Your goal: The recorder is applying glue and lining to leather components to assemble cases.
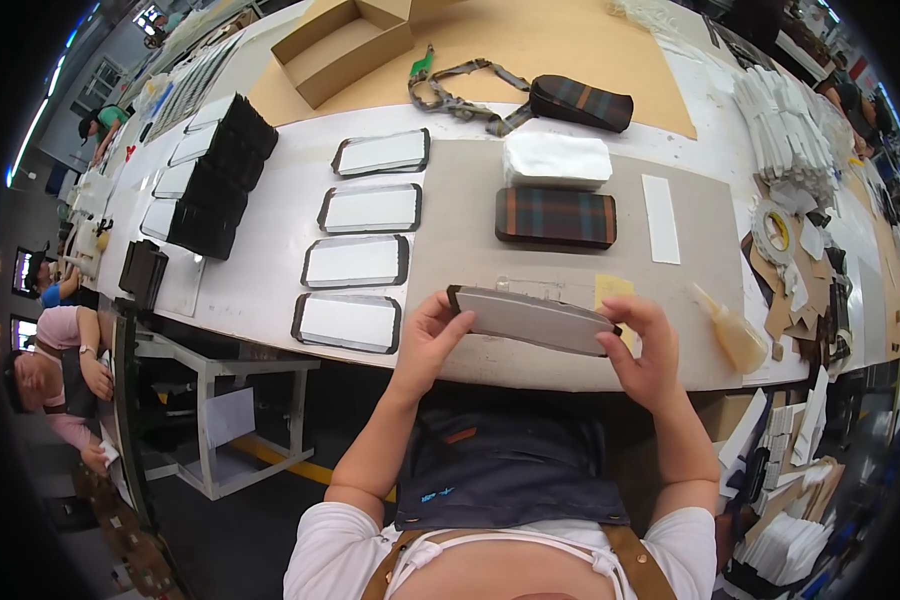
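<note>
Both my hands hold a long grey panel with rounded ends and dark edges (532,318) above the near edge of the table. My left hand (433,338) pinches its left end between thumb and fingers. Gripping the right end is my right hand (644,348), close to a yellow paper piece (612,288). Just beyond the panel lies a dark plaid piece (556,217) of similar shape, with a stack of white sheets (557,160) behind it. To the left, several white panels with black borders (354,262) lie in a column.
A squeeze bottle of yellowish liquid (736,336) lies at right, near a tape roll (771,231) and scraps. A white strip (661,220) rests on grey board. Further back are a plaid case (581,103) with a strap and a cardboard box (342,52). Black pieces (213,185) stand left; people work beyond.
</note>
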`<state>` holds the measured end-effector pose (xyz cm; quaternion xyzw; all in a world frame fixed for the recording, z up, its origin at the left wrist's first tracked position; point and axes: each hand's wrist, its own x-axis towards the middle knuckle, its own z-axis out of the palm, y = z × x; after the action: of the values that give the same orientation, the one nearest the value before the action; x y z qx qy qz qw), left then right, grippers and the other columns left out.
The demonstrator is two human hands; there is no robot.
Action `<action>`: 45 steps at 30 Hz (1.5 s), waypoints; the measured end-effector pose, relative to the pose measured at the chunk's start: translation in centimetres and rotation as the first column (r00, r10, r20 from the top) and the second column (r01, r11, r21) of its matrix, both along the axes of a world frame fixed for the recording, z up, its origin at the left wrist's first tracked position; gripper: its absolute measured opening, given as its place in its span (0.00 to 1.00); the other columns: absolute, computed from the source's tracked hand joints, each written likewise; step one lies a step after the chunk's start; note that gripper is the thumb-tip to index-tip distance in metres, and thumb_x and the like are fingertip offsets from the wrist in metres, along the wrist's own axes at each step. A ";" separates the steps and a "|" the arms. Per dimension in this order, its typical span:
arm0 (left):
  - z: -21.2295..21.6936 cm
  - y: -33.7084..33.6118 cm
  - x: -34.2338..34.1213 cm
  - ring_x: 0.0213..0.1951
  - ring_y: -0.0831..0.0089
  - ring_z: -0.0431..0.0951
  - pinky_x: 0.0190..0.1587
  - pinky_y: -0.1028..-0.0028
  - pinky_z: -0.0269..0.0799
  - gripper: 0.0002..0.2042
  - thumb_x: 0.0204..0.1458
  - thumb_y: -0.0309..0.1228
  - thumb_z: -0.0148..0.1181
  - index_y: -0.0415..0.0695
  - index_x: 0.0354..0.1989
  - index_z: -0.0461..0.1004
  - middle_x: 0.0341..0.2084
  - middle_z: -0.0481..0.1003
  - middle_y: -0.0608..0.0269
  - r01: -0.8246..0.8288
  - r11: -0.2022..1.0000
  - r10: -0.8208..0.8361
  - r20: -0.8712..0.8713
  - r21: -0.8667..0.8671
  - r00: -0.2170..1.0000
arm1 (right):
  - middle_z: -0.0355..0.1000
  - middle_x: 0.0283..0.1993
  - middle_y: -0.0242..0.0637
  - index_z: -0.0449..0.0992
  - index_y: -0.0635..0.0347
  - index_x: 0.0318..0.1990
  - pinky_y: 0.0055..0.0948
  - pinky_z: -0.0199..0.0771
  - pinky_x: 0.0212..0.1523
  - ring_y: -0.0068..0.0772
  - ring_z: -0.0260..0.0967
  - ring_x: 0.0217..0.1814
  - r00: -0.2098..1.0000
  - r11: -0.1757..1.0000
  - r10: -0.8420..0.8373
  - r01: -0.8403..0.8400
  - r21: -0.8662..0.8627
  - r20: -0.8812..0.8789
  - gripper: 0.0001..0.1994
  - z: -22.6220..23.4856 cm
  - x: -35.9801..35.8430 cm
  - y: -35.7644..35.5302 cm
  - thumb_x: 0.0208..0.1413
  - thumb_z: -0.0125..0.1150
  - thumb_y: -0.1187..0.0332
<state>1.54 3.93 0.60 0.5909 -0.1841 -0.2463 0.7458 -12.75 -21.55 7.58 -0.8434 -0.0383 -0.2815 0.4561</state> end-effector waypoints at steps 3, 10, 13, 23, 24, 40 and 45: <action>2.0 0.9 1.1 0.41 0.84 0.77 0.47 0.81 0.72 0.06 0.65 0.23 0.62 0.40 0.48 0.76 0.38 0.80 0.70 -0.184 0.983 0.185 0.006 -0.019 0.983 | 0.79 0.48 0.43 0.74 0.61 0.57 0.37 0.76 0.54 0.48 0.78 0.50 0.994 0.997 0.070 -0.068 0.032 -0.084 0.19 -0.1 3.0 -2.4 0.58 0.68 0.76; 4.3 6.4 7.8 0.37 0.84 0.76 0.43 0.81 0.71 0.10 0.69 0.30 0.58 0.38 0.51 0.75 0.36 0.79 0.67 -0.473 0.881 0.459 0.271 -0.015 0.846 | 0.71 0.60 0.40 0.75 0.63 0.53 0.43 0.70 0.63 0.48 0.67 0.65 0.980 0.844 -0.161 0.075 -0.531 -0.118 0.19 -4.4 8.8 -5.7 0.53 0.71 0.75; 4.6 8.7 11.1 0.37 0.83 0.77 0.43 0.80 0.72 0.12 0.69 0.33 0.57 0.38 0.53 0.74 0.37 0.80 0.66 -0.532 0.846 0.526 0.228 -0.036 0.820 | 0.72 0.55 0.40 0.76 0.63 0.49 0.42 0.71 0.60 0.47 0.68 0.61 0.973 0.809 -0.177 0.059 -0.585 -0.146 0.17 -4.5 9.5 -6.5 0.50 0.71 0.76; 1.9 12.3 14.0 0.39 0.78 0.80 0.42 0.78 0.75 0.19 0.67 0.30 0.57 0.38 0.64 0.68 0.42 0.81 0.60 -0.581 0.792 0.544 0.217 0.186 0.811 | 0.74 0.44 0.37 0.76 0.66 0.34 0.39 0.74 0.47 0.43 0.71 0.48 0.982 0.910 -0.085 0.007 -0.415 -0.171 0.04 -3.9 9.9 -7.5 0.55 0.67 0.77; 1.3 12.3 14.0 0.39 0.77 0.81 0.42 0.76 0.75 0.20 0.67 0.29 0.57 0.38 0.66 0.67 0.43 0.81 0.59 -0.583 0.777 0.540 0.224 0.237 0.811 | 0.74 0.44 0.37 0.76 0.66 0.34 0.39 0.74 0.47 0.43 0.71 0.48 0.982 0.910 -0.082 0.004 -0.415 -0.171 0.04 -4.0 10.0 -7.5 0.55 0.67 0.77; 1.6 5.9 7.2 0.61 0.53 0.73 0.65 0.58 0.65 0.16 0.59 0.26 0.63 0.44 0.56 0.78 0.57 0.75 0.53 -0.613 0.725 0.050 0.864 0.313 0.501 | 0.79 0.57 0.41 0.77 0.64 0.39 0.43 0.78 0.62 0.44 0.76 0.62 0.987 0.776 0.110 -0.158 -0.611 -0.116 0.06 -5.5 0.9 -2.5 0.53 0.61 0.76; 1.1 0.7 1.5 0.61 0.53 0.75 0.63 0.58 0.69 0.17 0.58 0.26 0.64 0.44 0.56 0.78 0.58 0.76 0.55 -0.281 0.856 -0.229 0.806 0.433 0.546 | 0.78 0.58 0.40 0.77 0.64 0.39 0.42 0.78 0.62 0.43 0.76 0.63 0.987 0.734 0.109 -0.159 -0.661 -0.117 0.07 -5.9 -0.1 -2.2 0.52 0.61 0.75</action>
<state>3.00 4.62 1.70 0.8146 -0.4342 0.0375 0.3828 -12.89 -23.76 1.72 -0.9550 -0.1810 -0.1858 0.1441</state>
